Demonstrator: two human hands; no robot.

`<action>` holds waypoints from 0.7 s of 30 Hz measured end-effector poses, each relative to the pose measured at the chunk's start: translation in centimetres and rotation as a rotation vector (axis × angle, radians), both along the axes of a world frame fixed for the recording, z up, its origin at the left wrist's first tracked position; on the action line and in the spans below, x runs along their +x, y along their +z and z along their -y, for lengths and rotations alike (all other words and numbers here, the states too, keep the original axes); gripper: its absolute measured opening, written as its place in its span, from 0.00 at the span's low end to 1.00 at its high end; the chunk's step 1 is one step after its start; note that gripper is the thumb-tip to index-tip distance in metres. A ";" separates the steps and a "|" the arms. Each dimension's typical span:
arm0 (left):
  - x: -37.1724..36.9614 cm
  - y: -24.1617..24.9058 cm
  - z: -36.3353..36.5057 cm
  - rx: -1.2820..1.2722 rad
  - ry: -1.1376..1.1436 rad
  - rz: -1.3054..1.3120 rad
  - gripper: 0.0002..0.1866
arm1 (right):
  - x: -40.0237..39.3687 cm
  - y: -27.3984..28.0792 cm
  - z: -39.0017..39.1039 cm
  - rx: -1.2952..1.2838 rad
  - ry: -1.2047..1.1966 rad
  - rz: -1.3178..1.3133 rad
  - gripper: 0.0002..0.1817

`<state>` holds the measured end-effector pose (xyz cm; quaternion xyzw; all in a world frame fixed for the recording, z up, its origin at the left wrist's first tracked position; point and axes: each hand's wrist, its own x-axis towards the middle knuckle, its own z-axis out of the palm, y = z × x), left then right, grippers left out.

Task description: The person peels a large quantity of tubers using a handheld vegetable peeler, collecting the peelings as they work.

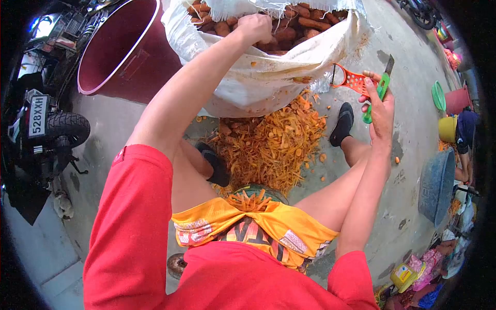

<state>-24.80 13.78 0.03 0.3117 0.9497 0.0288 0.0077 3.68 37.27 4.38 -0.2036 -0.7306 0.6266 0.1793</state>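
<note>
Left hand: you have it over the near edge of the white sack, a little left of the middle of its mouth; your fingertips are hidden, so I cannot tell whether you grasp anything
Carrots: they lie heaped inside the sack, around your left hand and along its near edge
Right hand: you grasp two tools in it together, off the sack's right edge
Orange peeler: in your right hand, its head turned toward the sack's right edge; I cannot tell whether they touch
Green knife: in that same grip, blade pointing away from you
Peelings: piled on the floor by the sack's near bottom edge, between your dark shoes
Maroon tub: just beside the sack's left edge
</note>
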 end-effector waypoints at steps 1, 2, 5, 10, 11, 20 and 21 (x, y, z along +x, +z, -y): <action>0.2 0.5 -0.4 -0.070 0.012 -0.005 0.24 | -0.1 0.1 0.1 0.002 -0.005 -0.004 0.18; 0.5 0.9 -0.7 -0.141 0.024 -0.010 0.20 | -0.1 0.2 0.1 0.003 -0.004 -0.003 0.18; 0.3 0.2 -0.9 -0.264 0.036 -0.009 0.22 | -0.1 0.0 -0.1 0.016 -0.006 0.016 0.18; -0.2 0.7 -1.1 -0.275 0.078 0.107 0.24 | -0.1 0.0 -0.1 0.035 -0.003 0.022 0.18; -0.4 1.1 -1.2 -0.269 0.111 0.184 0.25 | -0.2 0.1 -0.1 0.036 -0.002 0.019 0.18; -2.2 1.4 1.8 -0.020 -0.153 0.189 0.36 | -0.1 -0.2 -0.2 0.057 -0.007 -0.005 0.19; -1.6 2.3 2.4 0.102 -0.211 0.162 0.35 | -0.1 -0.3 -0.2 0.082 -0.003 0.015 0.18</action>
